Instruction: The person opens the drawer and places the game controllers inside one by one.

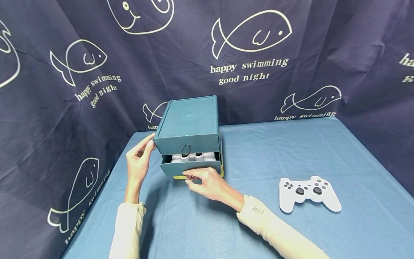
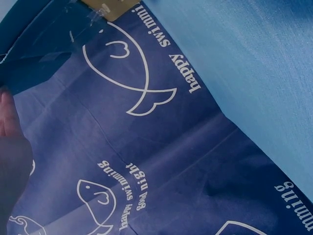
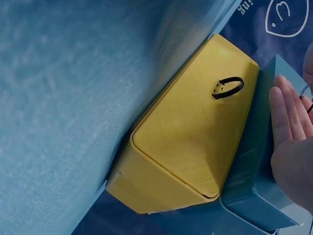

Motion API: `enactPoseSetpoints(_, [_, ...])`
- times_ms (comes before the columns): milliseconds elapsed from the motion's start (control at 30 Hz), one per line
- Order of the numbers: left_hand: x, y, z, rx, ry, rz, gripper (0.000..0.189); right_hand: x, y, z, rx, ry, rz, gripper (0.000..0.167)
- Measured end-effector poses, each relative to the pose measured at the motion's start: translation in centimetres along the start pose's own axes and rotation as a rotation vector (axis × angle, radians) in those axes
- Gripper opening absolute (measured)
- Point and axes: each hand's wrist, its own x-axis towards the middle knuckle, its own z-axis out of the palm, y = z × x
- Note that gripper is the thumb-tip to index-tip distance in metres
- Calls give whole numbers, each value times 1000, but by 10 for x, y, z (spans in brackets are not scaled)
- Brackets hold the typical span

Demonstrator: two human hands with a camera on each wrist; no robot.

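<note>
A stacked drawer box (image 1: 191, 117) stands at the back of the table, with teal tiers above a yellow bottom drawer (image 3: 190, 127). Its middle teal drawer (image 1: 187, 167) is pulled partway out, and a white game controller (image 1: 207, 157) shows inside it, partly covered by the tier above. My right hand (image 1: 207, 182) pinches the black loop handle (image 1: 187, 177) on this drawer's front between thumb and fingertips. At the box's left side, the fingertips of my left hand (image 1: 138, 158) touch the top tier near its front corner.
Another white game controller (image 1: 308, 193) lies on the blue tablecloth (image 1: 258, 158) to the right. A black loop (image 1: 185, 149) hangs on the top drawer's front. Dark blue fabric (image 1: 181, 64) with fish drawings rises behind and to the left of the box.
</note>
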Motion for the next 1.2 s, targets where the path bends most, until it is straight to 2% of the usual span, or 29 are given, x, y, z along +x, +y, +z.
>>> enactPoseSetpoints(400, [-1, -1, 0, 20, 4, -11, 26, 3, 3, 0, 27, -4, 18, 24])
enactPoseSetpoints(733, [0, 1, 0, 18, -2, -13, 27, 5, 8, 0, 17, 20, -21, 26])
enactPoseSetpoints(1200, [0, 1, 0, 21, 3, -13, 26, 9, 15, 0, -2, 29, -31, 24])
